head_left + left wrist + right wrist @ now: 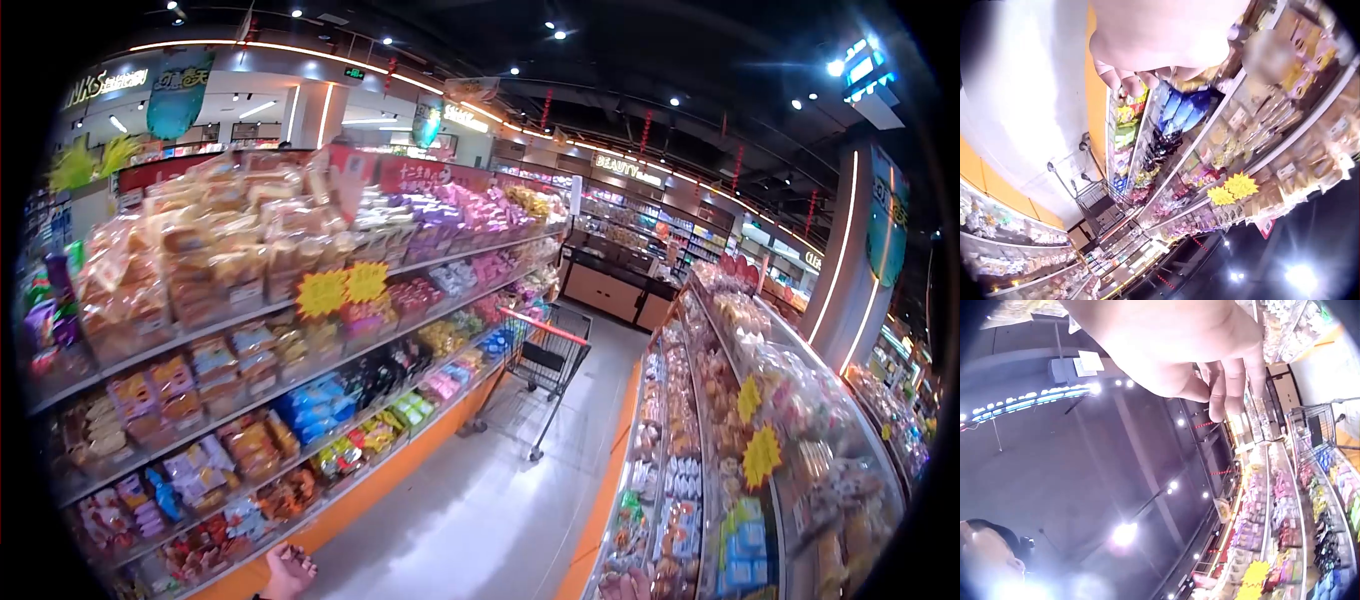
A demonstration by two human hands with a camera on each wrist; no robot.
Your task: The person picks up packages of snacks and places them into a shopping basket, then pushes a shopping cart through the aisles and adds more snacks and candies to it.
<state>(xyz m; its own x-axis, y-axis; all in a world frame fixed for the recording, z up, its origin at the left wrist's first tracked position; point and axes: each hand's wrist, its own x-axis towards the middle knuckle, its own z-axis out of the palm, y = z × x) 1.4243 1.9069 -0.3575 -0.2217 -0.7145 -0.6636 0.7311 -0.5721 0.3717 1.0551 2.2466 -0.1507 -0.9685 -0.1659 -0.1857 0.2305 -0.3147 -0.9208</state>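
My left hand (288, 572) hangs low beside the orange base of the left shelves, its fingers loosely bent and holding nothing. In the left wrist view that hand (1166, 31) overlaps the lower rows of packaged snacks (1125, 134). The right hand (1191, 350) has relaxed, slightly bent fingers with nothing in them; in the head view only a bit of it shows at the bottom edge, in front of the right shelves. Ahead in the aisle stands a shopping cart (545, 355) with a red handle, apart from both hands.
Tiered shelves of bagged breads (250, 225) and snacks line the left. A lower sloping display (700, 400) with yellow starburst signs (761, 457) lines the right. Grey floor (470, 510) runs between them to a dark-topped counter (615, 290). A pillar (850, 250) rises behind the right display.
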